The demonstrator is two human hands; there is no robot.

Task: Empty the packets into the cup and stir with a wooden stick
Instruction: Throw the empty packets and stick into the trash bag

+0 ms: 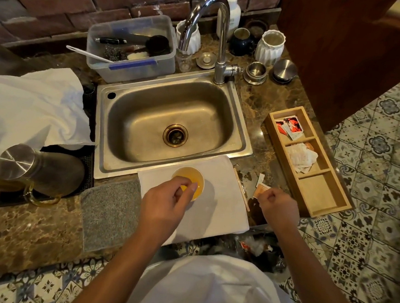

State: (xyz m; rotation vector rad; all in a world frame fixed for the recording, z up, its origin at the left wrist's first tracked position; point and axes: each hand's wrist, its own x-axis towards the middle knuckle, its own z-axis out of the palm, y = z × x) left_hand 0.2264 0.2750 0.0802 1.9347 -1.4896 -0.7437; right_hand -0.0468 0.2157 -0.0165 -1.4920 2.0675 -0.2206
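Observation:
A small cup [189, 177] of amber liquid stands on a folded white towel [221, 201] in front of the sink. My left hand [166, 201] grips the cup's near side, thumb and fingers curled round its rim. My right hand [277, 205] pinches a small orange packet [260, 189] just right of the towel, above the counter. A wooden stick [242, 190] lies along the towel's right edge. A torn white strip [260, 179] lies beside the packet.
A steel sink [172, 125] with a tap [217, 40] sits behind the towel. A wooden tray [310, 160] with packets stands at the right. A glass kettle [32, 171] and white cloth [28, 104] are at the left, a grey mat [110, 213] near the front.

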